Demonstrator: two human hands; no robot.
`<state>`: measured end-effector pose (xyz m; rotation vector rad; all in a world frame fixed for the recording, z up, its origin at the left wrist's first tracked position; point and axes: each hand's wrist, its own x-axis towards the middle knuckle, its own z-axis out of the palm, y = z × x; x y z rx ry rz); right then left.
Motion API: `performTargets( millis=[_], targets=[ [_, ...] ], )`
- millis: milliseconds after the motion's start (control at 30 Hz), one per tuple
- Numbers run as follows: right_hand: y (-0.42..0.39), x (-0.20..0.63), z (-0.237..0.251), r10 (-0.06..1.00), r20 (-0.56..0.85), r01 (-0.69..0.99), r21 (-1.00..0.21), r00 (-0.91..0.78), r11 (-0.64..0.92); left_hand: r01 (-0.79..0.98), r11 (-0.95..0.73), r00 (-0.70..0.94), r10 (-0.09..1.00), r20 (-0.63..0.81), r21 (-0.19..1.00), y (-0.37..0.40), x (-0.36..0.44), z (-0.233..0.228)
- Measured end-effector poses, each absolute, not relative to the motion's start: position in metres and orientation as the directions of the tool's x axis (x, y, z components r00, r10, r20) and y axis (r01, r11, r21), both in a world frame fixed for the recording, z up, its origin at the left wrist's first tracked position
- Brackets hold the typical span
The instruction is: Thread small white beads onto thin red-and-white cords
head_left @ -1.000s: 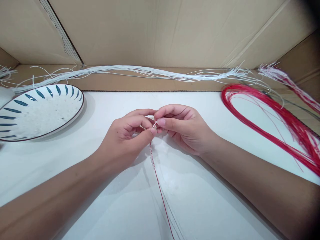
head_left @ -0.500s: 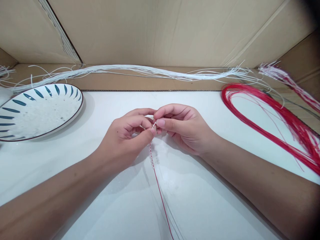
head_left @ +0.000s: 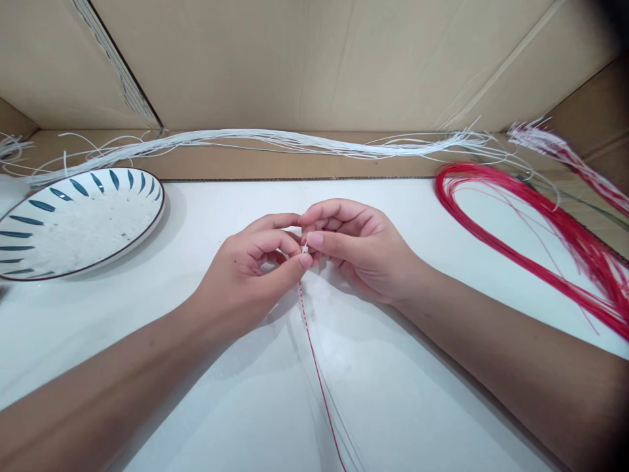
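My left hand (head_left: 260, 265) pinches a thin red cord between thumb and index finger, over the middle of the white table. Small clear beads (head_left: 303, 308) sit along the cord just below those fingertips. From there the red cord (head_left: 322, 387) runs down toward the near edge, with thin pale threads beside it. A tiny white bead or knot (head_left: 305, 249) shows between the two hands. My right hand (head_left: 361, 246) is closed, its thumb and index finger pinching a short white thread end right by that spot. The curled fingers hide part of the work.
To the left, a white plate (head_left: 160, 208) with dark leaf marks holds many small clear beads. White cords (head_left: 275, 136) stretch along the cardboard at the back. A loop of red cords (head_left: 472, 226) lies at the right, near a red-and-white bundle (head_left: 555, 145).
The left thumb tip and the beaded cord have shifted slightly right. A white bead or knot now shows more clearly between the fingertips. Both pinches stay closed.
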<state>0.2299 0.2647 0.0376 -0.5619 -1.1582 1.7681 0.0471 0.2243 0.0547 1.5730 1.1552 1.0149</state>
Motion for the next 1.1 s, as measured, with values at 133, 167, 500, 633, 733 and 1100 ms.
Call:
performTargets(
  millis=[133, 167, 500, 633, 733, 1100],
  targets=[
    [0.262, 0.228, 0.039, 0.878, 0.109, -0.431, -0.895, -0.467, -0.119, 0.227, -0.135, 0.244, 0.967, 0.078, 0.964, 0.224, 0.047, 0.056],
    [0.261, 0.228, 0.04, 0.88, 0.104, -0.428, -0.896, -0.463, -0.119, 0.222, -0.133, 0.249, 0.966, 0.075, 0.966, 0.225, 0.047, 0.056],
    [0.261, 0.228, 0.044, 0.905, 0.069, -0.401, -0.909, -0.419, -0.116, 0.184, -0.118, 0.342, 0.938, 0.049, 0.976, 0.226, 0.045, 0.051],
    [0.261, 0.226, 0.042, 0.933, 0.082, -0.37, -0.927, -0.35, -0.058, 0.151, -0.117, 0.344, 0.937, 0.059, 0.981, 0.227, 0.046, 0.051],
    [0.263, 0.228, 0.039, 0.938, 0.132, -0.296, -0.955, -0.32, 0.034, 0.136, -0.109, 0.249, 0.966, 0.073, 0.985, 0.229, 0.047, 0.051],
    [0.277, 0.237, 0.028, 0.873, 0.283, 0.563, -0.676, -0.398, 0.476, 0.041, 0.001, -0.052, 0.999, 0.001, 0.999, 0.235, 0.048, 0.047]
  ],
)
